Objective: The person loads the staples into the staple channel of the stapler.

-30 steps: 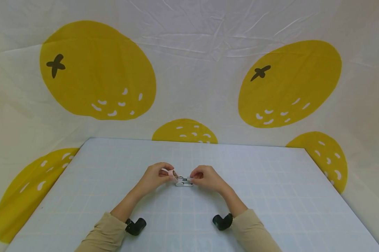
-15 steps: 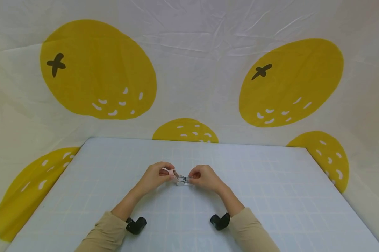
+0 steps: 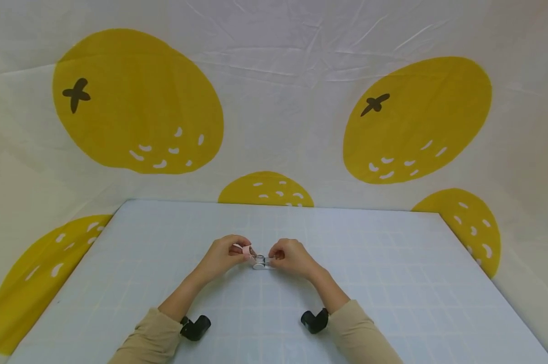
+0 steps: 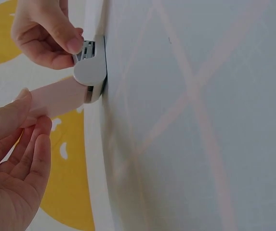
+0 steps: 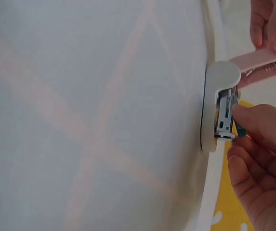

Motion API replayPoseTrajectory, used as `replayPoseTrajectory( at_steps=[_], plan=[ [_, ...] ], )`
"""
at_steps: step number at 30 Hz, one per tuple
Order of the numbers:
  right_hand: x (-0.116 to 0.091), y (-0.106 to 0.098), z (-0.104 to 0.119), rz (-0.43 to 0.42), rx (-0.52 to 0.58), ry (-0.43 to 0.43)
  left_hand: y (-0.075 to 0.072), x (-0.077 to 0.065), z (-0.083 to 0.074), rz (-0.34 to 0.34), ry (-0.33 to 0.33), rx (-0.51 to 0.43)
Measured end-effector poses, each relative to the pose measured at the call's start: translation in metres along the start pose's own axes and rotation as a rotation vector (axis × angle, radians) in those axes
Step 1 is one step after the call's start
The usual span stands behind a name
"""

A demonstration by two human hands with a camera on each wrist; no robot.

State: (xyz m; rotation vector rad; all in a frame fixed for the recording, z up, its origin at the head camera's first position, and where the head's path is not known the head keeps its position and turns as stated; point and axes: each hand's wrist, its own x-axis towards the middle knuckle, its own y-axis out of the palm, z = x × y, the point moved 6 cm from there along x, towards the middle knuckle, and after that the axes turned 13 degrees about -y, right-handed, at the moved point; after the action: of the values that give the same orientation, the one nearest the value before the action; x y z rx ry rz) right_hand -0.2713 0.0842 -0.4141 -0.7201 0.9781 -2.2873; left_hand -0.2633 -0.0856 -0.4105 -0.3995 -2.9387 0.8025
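Note:
A small stapler stands on the table, its white base (image 5: 209,115) down and its pink top arm (image 4: 58,98) swung up and back to the left. My left hand (image 3: 224,253) pinches the end of that pink arm between thumb and fingers. The metal staple channel (image 5: 226,113) lies exposed over the base. At this channel, my right hand (image 3: 294,255) pinches a short dark strip (image 5: 240,126), which looks like a row of staples, between thumb and index finger. The strip is partly hidden by the thumb.
The stapler stands around the middle of a pale checked tabletop (image 3: 374,283). Behind it hangs a white cloth (image 3: 283,116) printed with big yellow fruits. Black wrist cameras (image 3: 195,327) sit at both cuffs, low over the table.
My right hand has shifted slightly left, further over the staple channel with the strip. My left hand keeps its grip on the pink arm, almost unmoved.

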Motion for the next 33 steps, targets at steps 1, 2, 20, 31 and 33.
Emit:
replayPoseTrajectory(
  at_steps=[1,2,20,31,33],
  plan=[
    [0.0004,0.0004,0.0002,0.001,-0.002,-0.001,-0.0001,0.0,0.0001,-0.001,0.001,0.003],
    [0.0008,0.0009,0.0002,0.002,-0.006,-0.001,-0.0002,0.0002,0.0003,-0.002,0.001,0.004],
    [0.0027,0.0052,-0.0034,0.011,-0.034,0.009,0.0009,0.0009,0.0019,-0.003,0.017,0.01],
    [0.0023,0.0047,-0.0055,0.009,-0.008,0.019,0.0013,0.0013,0.0016,-0.003,0.003,0.012],
    [0.002,0.0045,-0.0064,0.004,0.0,0.016,0.0012,0.0012,0.0012,-0.001,-0.003,0.013]
  ],
)
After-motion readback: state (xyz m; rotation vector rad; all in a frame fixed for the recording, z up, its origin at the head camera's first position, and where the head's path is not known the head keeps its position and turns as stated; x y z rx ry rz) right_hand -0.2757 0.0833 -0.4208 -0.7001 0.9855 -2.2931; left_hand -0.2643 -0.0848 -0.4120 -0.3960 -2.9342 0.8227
